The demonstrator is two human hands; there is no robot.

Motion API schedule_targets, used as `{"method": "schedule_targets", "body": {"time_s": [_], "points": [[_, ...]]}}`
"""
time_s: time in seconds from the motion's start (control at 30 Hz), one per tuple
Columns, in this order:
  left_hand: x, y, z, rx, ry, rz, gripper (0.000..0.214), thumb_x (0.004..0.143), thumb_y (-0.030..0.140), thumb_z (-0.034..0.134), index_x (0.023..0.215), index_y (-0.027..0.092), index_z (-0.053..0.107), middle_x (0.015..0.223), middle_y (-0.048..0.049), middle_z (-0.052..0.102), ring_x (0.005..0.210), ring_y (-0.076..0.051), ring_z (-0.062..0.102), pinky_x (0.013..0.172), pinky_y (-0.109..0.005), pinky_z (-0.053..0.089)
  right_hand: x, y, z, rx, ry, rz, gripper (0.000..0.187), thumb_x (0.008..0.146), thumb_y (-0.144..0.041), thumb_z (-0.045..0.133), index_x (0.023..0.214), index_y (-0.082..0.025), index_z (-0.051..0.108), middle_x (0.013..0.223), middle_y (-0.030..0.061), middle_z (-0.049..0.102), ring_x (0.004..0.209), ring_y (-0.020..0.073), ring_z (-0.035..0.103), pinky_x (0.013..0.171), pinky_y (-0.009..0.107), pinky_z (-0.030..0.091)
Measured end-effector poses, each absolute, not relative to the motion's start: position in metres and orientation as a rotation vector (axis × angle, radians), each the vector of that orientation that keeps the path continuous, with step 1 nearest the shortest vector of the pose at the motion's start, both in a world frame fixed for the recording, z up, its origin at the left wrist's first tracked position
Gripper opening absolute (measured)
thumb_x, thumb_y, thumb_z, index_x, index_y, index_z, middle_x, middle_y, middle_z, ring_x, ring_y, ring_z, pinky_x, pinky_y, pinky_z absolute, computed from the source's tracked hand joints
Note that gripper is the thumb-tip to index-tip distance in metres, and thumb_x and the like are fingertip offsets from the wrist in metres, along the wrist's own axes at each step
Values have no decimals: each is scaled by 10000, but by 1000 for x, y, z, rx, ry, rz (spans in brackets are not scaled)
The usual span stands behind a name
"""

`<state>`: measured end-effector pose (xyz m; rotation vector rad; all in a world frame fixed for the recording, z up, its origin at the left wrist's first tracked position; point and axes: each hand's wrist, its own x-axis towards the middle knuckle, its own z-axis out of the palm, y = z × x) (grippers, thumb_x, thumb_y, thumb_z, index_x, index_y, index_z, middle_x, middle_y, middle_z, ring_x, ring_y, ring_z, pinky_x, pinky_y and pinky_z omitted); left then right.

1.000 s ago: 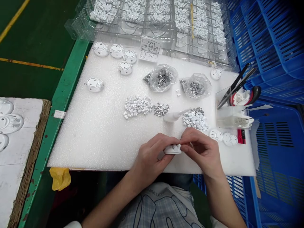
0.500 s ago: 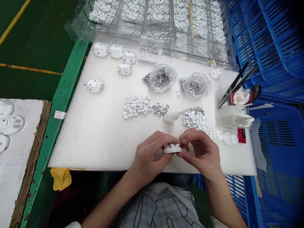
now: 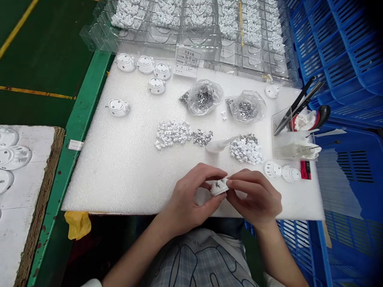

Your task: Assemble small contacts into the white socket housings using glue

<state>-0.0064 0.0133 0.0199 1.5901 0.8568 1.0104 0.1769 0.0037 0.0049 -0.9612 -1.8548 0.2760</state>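
My left hand [image 3: 191, 195] and my right hand [image 3: 254, 195] meet over the near edge of the white foam sheet [image 3: 119, 159]. Both pinch a small round white plastic housing [image 3: 219, 186], now tilted on its edge between thumbs and fingertips. Just beyond the hands lie a white dropper bottle [image 3: 220, 146] on its side, a heap of small white clips [image 3: 245, 151] and two white round housings [image 3: 281, 171] to the right.
More white clips [image 3: 173, 132], small metal parts [image 3: 202, 137] and two clear bags of metal parts [image 3: 205, 97] lie mid-sheet. Several finished white housings [image 3: 146, 63] sit at the far left. Clear blister trays [image 3: 194, 24] line the back. A clear box with scissors [image 3: 295, 127] and blue crates [image 3: 344, 59] stand right.
The white housing has been turned from lying flat to tilted on edge between my fingers. Both hands shifted slightly toward me.
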Motion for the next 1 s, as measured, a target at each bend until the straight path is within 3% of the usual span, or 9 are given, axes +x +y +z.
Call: {"method": "schedule_targets", "body": {"time_s": [0.33, 0.67, 1.0], "points": [[-10, 19, 21, 1482, 769, 961, 260, 891, 152, 752, 1136, 210, 690, 1061, -25, 697, 970, -112, 631, 763, -134, 552, 177, 0, 0, -946, -1680, 549, 427, 771, 61, 684, 1085, -225, 644, 838, -6, 713, 741, 132, 668, 598, 248, 562], [-11, 19, 21, 1477, 778, 927, 250, 877, 126, 751, 1106, 204, 691, 1075, -40, 694, 980, -133, 636, 761, -171, 561, 177, 3, 8, -987, -1832, 302, 291, 784, 25, 678, 930, -227, 673, 779, -13, 691, 653, 124, 658, 564, 247, 564], [-12, 20, 22, 1432, 767, 908, 230, 863, 148, 763, 1074, 214, 702, 1052, -43, 696, 955, -148, 635, 742, -193, 564, 178, -1, 0, -988, -1747, 448, 371, 769, 23, 696, 1025, -245, 681, 800, -4, 718, 676, 151, 670, 573, 284, 565]]}}
